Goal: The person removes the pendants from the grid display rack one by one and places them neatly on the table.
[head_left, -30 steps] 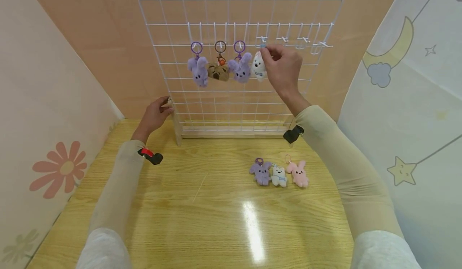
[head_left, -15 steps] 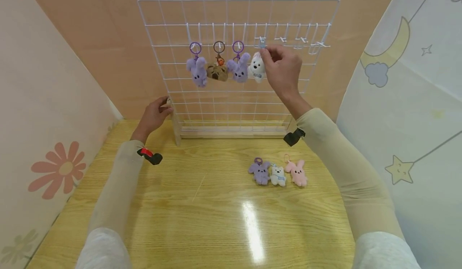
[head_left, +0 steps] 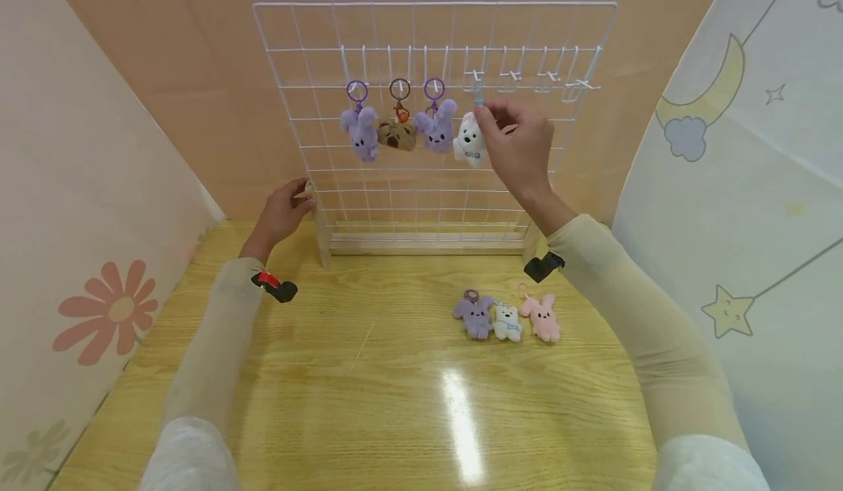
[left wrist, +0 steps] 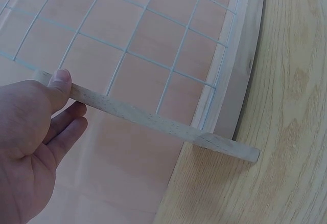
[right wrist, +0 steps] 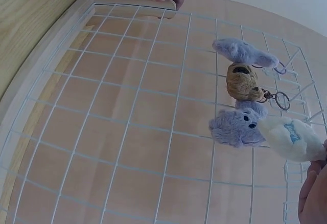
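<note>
My right hand (head_left: pixel 520 147) pinches the light-blue clasp above a white bear plush keychain (head_left: pixel 468 140), just below the fourth hook from the left on a white wire grid rack (head_left: pixel 431 191). Whether its ring sits on that hook is too small to tell. Seen from the right wrist, the white bear (right wrist: pixel 291 138) leans beside a purple bunny keychain (right wrist: pixel 236 126). My left hand (head_left: pixel 282 211) holds the rack's wooden side post (head_left: pixel 321 235); the left wrist view shows the thumb on top of the post (left wrist: pixel 133 114) and fingers beneath.
Left of the white bear hang a purple bunny (head_left: pixel 360 136), a brown plush (head_left: pixel 397 135) and another purple bunny (head_left: pixel 436 131). Several bare hooks (head_left: pixel 546 77) are on the right. A purple bunny (head_left: pixel 476 317), white bear (head_left: pixel 507 323) and pink bunny (head_left: pixel 543 317) lie on the table (head_left: pixel 296 374).
My right hand has come down slightly, and the white bear keychain hangs a little lower with it. The left hand stays on the wooden post.
</note>
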The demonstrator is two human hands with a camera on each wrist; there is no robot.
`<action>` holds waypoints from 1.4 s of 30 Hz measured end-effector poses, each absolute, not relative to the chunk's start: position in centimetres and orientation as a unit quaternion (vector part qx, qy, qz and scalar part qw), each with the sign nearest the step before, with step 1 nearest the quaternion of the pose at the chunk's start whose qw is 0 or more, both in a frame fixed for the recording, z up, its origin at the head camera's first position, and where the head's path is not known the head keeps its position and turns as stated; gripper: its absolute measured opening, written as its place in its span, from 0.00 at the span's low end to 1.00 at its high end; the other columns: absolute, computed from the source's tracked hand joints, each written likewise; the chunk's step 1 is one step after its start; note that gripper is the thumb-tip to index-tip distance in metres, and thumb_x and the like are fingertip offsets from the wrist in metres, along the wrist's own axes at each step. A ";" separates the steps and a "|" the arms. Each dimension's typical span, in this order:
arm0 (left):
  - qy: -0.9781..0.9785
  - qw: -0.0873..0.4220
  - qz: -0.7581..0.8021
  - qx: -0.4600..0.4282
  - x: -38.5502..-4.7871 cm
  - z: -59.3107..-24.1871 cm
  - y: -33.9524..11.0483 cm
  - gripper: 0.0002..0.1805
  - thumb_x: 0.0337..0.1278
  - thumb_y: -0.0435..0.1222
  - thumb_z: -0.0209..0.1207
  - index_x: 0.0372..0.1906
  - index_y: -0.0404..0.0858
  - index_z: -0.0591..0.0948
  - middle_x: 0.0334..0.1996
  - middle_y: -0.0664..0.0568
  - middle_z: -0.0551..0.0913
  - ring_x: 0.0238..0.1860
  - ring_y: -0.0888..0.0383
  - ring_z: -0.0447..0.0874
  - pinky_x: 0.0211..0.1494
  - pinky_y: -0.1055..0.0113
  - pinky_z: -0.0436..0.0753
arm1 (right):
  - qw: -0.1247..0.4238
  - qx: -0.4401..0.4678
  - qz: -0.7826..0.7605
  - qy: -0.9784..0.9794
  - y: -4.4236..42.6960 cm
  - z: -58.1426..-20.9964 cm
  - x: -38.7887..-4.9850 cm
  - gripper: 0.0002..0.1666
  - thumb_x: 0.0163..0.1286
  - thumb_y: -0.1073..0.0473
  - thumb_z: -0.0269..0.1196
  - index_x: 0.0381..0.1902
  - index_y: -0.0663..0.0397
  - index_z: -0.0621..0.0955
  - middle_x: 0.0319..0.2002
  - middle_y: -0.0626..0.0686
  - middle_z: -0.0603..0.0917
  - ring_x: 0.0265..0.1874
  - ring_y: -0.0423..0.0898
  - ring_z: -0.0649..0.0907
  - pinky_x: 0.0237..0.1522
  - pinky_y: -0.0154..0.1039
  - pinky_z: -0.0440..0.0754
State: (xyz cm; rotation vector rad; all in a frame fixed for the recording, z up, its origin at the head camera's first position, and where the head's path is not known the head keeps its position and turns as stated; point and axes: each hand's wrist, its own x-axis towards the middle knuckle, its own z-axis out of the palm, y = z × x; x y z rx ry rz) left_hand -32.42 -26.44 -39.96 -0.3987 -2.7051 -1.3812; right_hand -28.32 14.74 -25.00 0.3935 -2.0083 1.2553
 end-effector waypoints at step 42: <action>-0.883 0.038 -0.451 -0.127 -32.0 -39.8 -26.2 0.34 0.80 0.39 0.51 0.81 0.33 0.56 0.76 0.34 0.62 0.72 0.35 0.69 0.69 0.39 0.73 | 0.243 0.244 0.506 -0.790 15.0 -33.3 -23.1 0.08 0.71 0.61 0.69 0.42 0.60 0.90 0.32 0.55 0.88 0.22 0.44 0.78 0.21 0.27 0.71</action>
